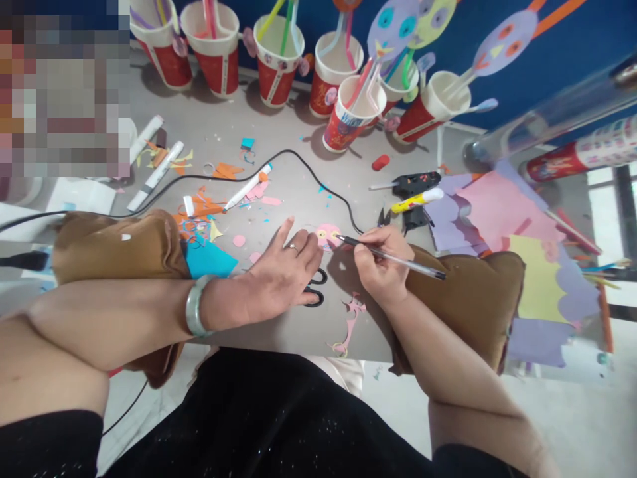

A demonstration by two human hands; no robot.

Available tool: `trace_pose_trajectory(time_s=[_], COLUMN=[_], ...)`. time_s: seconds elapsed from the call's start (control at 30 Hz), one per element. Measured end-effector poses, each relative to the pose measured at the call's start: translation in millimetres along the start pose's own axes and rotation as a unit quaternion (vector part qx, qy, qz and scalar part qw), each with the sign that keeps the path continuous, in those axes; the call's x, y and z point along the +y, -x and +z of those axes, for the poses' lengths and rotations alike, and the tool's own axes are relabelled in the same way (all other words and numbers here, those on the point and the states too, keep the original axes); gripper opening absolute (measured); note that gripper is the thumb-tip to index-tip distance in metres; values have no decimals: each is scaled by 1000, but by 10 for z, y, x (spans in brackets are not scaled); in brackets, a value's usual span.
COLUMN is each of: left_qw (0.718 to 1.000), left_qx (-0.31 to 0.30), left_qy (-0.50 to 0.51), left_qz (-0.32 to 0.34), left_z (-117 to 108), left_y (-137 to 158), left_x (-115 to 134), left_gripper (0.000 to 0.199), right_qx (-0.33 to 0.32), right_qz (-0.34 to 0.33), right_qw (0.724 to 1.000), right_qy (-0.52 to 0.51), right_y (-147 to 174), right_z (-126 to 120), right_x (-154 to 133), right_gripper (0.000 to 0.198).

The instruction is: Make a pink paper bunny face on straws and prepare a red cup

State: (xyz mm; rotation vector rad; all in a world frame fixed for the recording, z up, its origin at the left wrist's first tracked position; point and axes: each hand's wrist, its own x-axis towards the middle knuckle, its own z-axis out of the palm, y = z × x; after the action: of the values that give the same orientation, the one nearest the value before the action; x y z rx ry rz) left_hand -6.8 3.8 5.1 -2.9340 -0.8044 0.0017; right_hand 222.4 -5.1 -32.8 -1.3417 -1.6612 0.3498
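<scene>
My right hand is closed around a pen with a clear barrel. The pen's tip points left and meets the right side of a small pink paper face with yellow ringed eyes; whether it touches the paper I cannot tell. My left hand lies on the table with fingers spread, its fingertips beside the face's left edge. Black-handled scissors lie partly hidden under this hand. Below the face is a pink paper offcut.
Several red paper cups with straws line the back. A black glue gun and yellow glue pen lie at right, near stacked coloured paper. Markers and scraps sit left. Brown cushions flank my arms; a black cable crosses the table.
</scene>
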Motion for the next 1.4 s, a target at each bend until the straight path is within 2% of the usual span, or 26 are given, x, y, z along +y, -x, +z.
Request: trace_pose_trajectory(time_s=[0.27, 0.43, 0.63, 0.83, 1.07, 1.4], left_qw=[1000, 1000, 1000, 999, 999, 1000], left_qx=[4, -1, -6, -8, -12, 3], left_qy=[-21, -10, 24, 49, 32, -16], left_qz=[2, -4, -8, -7, -5, 7], left_z=[7, 13, 37, 48, 13, 14], left_y=[-4, 2, 4, 4, -4, -12], left_x=[-1, -5, -9, -17, -5, -6], left_gripper=[86, 80, 78, 76, 81, 86], right_qx=[-43, -33, -25, -19, -61, -69], right_qz=[-82, -76, -40, -51, -61, -64], right_qw=[994, 995, 993, 994, 990, 988], right_qy=[57, 59, 108, 94, 111, 121], right_y=[-29, -16, -1, -23, -12, -17], right_z=[26, 18, 17, 36, 46, 40], right_x=[-127, -111, -62, -84, -78, -109], right_gripper=[9, 10, 5, 8, 4, 8])
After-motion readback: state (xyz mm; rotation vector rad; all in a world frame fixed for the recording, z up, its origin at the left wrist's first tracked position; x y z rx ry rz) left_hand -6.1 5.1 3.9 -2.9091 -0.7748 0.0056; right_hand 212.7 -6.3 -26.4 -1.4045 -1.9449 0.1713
